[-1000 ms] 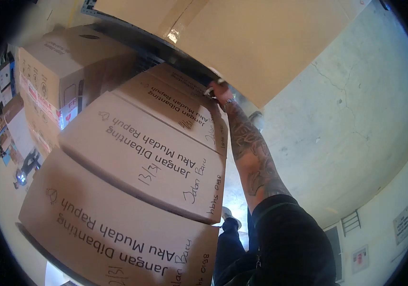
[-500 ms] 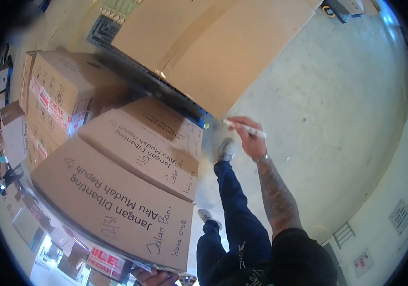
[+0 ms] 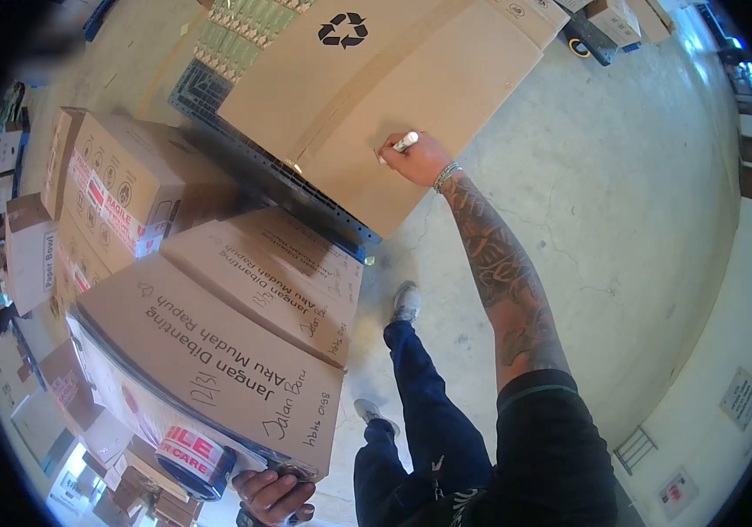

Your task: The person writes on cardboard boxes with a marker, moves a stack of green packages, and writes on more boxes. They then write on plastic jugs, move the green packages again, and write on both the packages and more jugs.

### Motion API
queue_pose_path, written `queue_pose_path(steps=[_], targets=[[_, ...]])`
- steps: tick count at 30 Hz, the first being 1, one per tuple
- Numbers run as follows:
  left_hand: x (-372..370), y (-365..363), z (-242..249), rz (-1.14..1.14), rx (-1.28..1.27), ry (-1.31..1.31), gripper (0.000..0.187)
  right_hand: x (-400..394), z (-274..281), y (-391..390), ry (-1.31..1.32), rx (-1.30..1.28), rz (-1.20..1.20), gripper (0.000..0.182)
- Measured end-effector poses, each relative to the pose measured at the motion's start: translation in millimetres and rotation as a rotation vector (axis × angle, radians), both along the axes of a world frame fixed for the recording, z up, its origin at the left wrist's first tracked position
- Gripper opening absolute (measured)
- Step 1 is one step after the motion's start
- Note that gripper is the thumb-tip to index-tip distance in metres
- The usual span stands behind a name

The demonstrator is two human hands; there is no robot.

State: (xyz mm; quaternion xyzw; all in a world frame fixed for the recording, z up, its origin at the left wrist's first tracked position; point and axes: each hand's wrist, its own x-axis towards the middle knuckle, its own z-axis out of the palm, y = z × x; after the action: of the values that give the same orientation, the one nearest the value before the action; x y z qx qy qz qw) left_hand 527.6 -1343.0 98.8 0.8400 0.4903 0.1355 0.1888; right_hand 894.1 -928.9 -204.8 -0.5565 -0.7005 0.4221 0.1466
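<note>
— Marker (image 3: 405, 141) up from beside the labelled stack (image 3: 244, 351), tip now on the big box (image 3: 446, 79).
— Grip?
— Right hand (image 3: 417, 161) clamped round the marker. Left hand (image 3: 275, 494) low, curled on a dark object (image 3: 292, 474) beside the tape roll (image 3: 193, 455).
— Meaning?
— Done with the written boxes; now at a blank face.

Bright, even daylight fills the room, warm on the large cardboard box (image 3: 411, 97) and paler on the concrete floor (image 3: 622, 202) to its right. Beneath that box a dark shadow band falls across the stacked cartons (image 3: 244, 299). The fisheye lens bends everything round the box and blackens the corners. Left of it, the far shelves blur; upper right glares slightly blue-white.
</note>
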Motion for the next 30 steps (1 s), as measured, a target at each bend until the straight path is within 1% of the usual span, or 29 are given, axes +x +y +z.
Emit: queue_pose_path(steps=[2,5,8,11,14,20,23,26,30], targets=[[-1,-1,0,0.002,-0.014,0.002,0.026,2,-2,4,-0.14,-0.071,0.084,0.034],[1,-1,0,0.003,-0.001,0.015,0.026,3,3,4,0.096,-0.145,-0.099,0.034],[0,0,1,-0.007,-0.01,0.014,0.026,1,-5,3,0.088,-0.056,-0.126,0.033],[-1,-2,1,0.001,-0.017,0.018,0.027,8,1,8,-0.07,-0.066,-0.007,0.032],[0,-1,0,0.0,-0.005,0.017,0.028,9,-1,9,0.032,-0.105,0.03,0.032],[0,1,2,-0.001,-0.004,0.022,0.028,11,-7,11,0.08,-0.039,-0.147,0.032],[0,-2,2,0.004,-0.01,0.024,0.029,20,-7,12,-0.06,0.002,0.051,0.031],[0,-1,0,0.006,0.01,0.012,0.029,21,0,11,0.072,-0.088,-0.087,0.03],[0,-2,-3,0.011,0.041,-0.013,0.03,20,6,9,0.075,-0.066,-0.136,0.03]])
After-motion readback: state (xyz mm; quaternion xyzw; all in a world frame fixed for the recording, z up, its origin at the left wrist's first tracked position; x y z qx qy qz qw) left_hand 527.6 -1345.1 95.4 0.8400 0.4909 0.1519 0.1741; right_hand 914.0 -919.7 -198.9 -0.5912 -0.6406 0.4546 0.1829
